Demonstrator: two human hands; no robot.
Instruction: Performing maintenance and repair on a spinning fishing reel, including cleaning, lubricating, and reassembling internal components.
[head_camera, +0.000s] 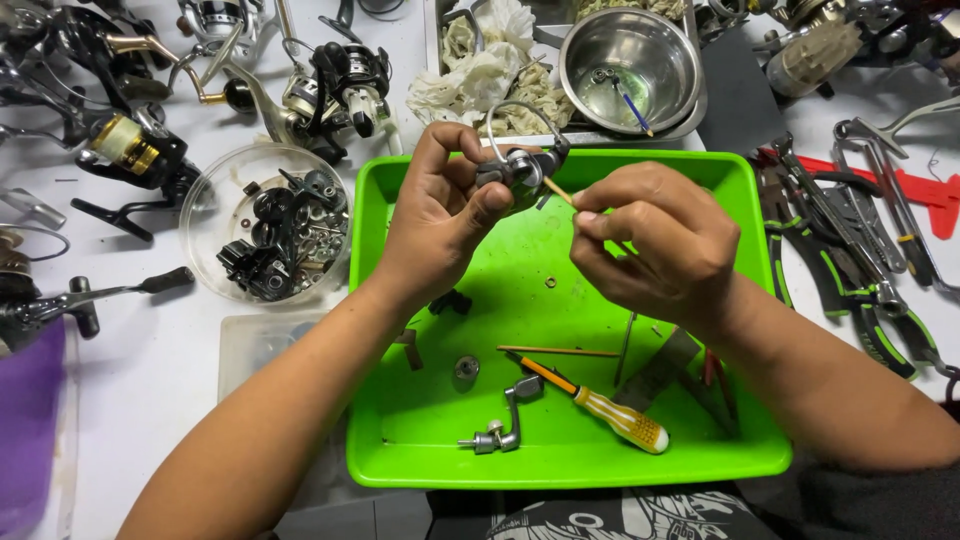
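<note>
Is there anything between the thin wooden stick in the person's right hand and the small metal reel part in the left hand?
Nothing visible. The thin wooden stick, pinched in the right hand, already reaches the grey metal reel part with wire bail held in the left hand, above the green plastic tray.

both hands (445, 205) (650, 245) raised, fingers pinched closed.

Mostly shiny metal and bright plastic on this bench

The tray (400, 300) is glossy green plastic, and the reel part (520, 168) is grey metal with a thin wire bail, poked by a pale wooden stick (558, 190). The steel bowl (630, 62) is polished, the tub (215, 200) is clear plastic, the rags (475, 75) are crumpled cloth, and the screwdriver (610, 412) handle is translucent yellow plastic.
</note>
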